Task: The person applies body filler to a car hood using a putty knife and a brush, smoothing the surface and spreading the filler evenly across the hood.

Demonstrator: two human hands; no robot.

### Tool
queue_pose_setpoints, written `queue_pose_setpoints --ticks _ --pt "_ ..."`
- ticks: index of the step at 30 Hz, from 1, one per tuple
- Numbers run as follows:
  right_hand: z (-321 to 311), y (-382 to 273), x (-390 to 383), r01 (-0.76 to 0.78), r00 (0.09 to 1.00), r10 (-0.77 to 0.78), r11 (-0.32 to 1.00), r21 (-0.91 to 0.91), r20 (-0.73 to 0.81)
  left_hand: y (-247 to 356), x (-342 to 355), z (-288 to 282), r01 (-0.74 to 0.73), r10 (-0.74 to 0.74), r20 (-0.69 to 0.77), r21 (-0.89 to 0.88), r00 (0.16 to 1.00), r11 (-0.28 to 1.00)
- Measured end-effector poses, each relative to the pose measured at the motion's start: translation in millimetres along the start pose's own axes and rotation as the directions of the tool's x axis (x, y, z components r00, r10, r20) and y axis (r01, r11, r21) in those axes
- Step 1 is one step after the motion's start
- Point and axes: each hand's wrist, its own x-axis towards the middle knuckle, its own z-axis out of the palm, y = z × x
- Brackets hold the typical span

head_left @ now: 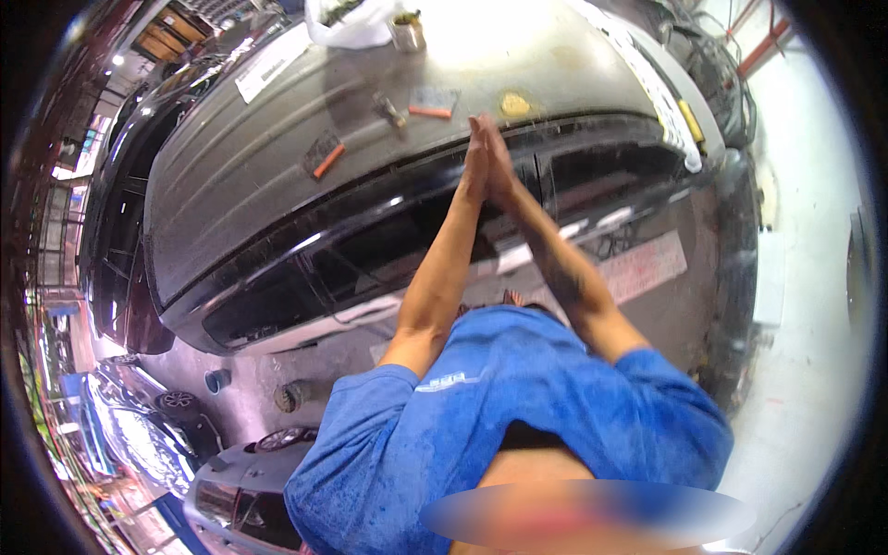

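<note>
My left hand and my right hand are held palm to palm above the near edge of a van's dull grey roof. Their fingers are stretched out flat and point away from me, with nothing visible between the palms. On the roof beyond lie two flat spreaders with orange edges, one spreader near my fingertips and another spreader farther left. Between them is a small scraper-like tool. A yellowish putty-like patch sits just right of my fingertips.
Farther back on the roof stand an open can and a white plastic bag. A white sheet lies at the left. Dark side windows run below my arms. A grey car and a bucket are at lower left.
</note>
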Motion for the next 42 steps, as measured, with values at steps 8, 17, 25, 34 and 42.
queue_pose_setpoints --ticks 8,17,25,34,42 --pt "-28.6 -4.7 39.2 -0.193 0.981 0.191 0.969 -0.152 -0.024 34.4 -34.8 43.4 0.109 -0.109 -0.010 0.014 0.994 0.994" --pt "0.9 21.6 15.4 0.122 0.987 -0.066 0.896 -0.426 0.144 51.6 -51.9 29.6 0.066 -0.076 -0.049 -0.184 0.996 0.981" --pt "26.6 11.2 -15.0 -0.100 0.990 0.071 0.966 -0.240 -0.123 70.9 -20.0 19.0 -0.299 0.303 0.018 -0.106 0.953 0.948" --pt "15.9 -17.8 -15.3 -0.448 0.885 0.269 0.716 0.535 0.380 69.4 -26.9 28.7 0.019 0.226 0.153 -0.864 0.962 0.504" --pt "13.6 9.1 -28.2 -0.394 0.919 0.315 0.687 0.610 0.238 55.6 -33.0 13.2 0.059 0.189 0.253 -0.729 0.949 0.682"
